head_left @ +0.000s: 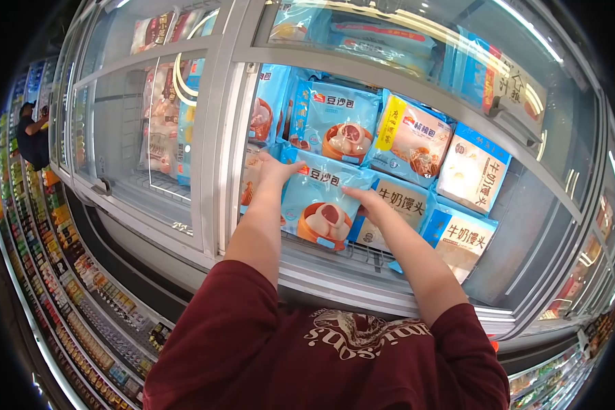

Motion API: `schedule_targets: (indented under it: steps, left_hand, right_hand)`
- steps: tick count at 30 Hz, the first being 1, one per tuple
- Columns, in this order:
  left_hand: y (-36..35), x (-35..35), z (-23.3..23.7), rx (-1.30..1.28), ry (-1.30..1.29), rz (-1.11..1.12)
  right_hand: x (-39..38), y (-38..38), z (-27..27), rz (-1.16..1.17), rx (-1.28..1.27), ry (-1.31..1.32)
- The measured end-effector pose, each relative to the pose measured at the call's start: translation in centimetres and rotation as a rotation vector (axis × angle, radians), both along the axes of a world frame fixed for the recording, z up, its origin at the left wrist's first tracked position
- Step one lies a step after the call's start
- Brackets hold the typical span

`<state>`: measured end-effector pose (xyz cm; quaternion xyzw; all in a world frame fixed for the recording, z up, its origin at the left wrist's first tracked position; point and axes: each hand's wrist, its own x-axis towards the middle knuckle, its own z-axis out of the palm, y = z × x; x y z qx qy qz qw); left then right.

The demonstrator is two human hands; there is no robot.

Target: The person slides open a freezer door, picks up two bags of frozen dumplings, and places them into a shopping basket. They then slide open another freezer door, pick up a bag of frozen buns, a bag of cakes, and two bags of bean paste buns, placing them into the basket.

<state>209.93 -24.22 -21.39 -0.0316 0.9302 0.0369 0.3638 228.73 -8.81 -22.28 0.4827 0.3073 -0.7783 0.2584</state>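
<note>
A light blue bag of frozen bean paste buns, printed with a picture of buns in a steamer, lies in the front row of the open freezer. My left hand grips its upper left edge, thumb over the front and other fingers mostly hidden. At the right edge my right hand holds the same bag, with a digit on its face and the rest tucked out of sight. Behind it stands a matching blue bag. Right of my right hand are a bag of milk steamed buns and another such bag.
A bag with a yellow strip and a white bag fill the back row. The freezer's metal door frame and glass lid border the opening. Stocked shelves and another person are at left.
</note>
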Motion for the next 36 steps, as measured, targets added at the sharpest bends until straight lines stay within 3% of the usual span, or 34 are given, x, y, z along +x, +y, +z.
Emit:
schedule_targets:
  steps: [2,5,7,9,13,16,19,21,24,26,30,36]
  left_hand:
    - [0.8,0.0,-0.6,0.206,-0.170,0.020]
    - [4.0,0.4,3.1,0.487,-0.543,0.110]
    - [4.5,0.8,2.9,0.681,-0.461,0.326]
    - [4.9,0.8,3.3,0.810,-0.355,0.596]
    - [1.8,0.1,1.0,0.543,-0.134,0.764]
    - [0.0,-1.2,-2.6,0.586,0.137,0.941]
    - [2.7,-1.5,0.8,0.692,0.218,1.036]
    - [3.3,-1.7,1.4,0.714,0.232,1.136]
    - [3.3,-2.4,1.2,0.842,0.184,1.398]
    - [3.1,-3.2,0.3,0.891,0.167,1.584]
    - [0.7,-3.8,-2.4,0.599,0.136,1.118]
    - [0.4,-3.6,-3.5,0.566,0.280,0.902]
  right_hand:
    - [1.1,1.6,-0.9,-0.175,-0.016,0.063]
    - [2.2,5.9,-0.8,-0.289,0.063,0.158]
    - [2.4,8.6,2.1,-0.326,0.083,0.252]
    - [3.1,10.5,4.4,-0.398,0.264,0.312]
    - [5.7,13.9,7.0,-0.489,0.587,0.379]
    - [5.9,16.5,11.3,-0.332,0.815,0.255]
    - [7.5,16.0,16.1,-0.104,1.041,0.152]
    - [11.1,15.7,16.9,-0.126,1.040,0.126]
    - [13.2,13.1,19.3,-0.386,0.897,0.115]
    - [14.1,12.3,18.1,-0.495,0.834,0.120]
    - [13.7,12.6,17.9,-0.330,0.890,0.093]
    - [13.3,12.7,18.0,-0.136,1.082,-0.009]
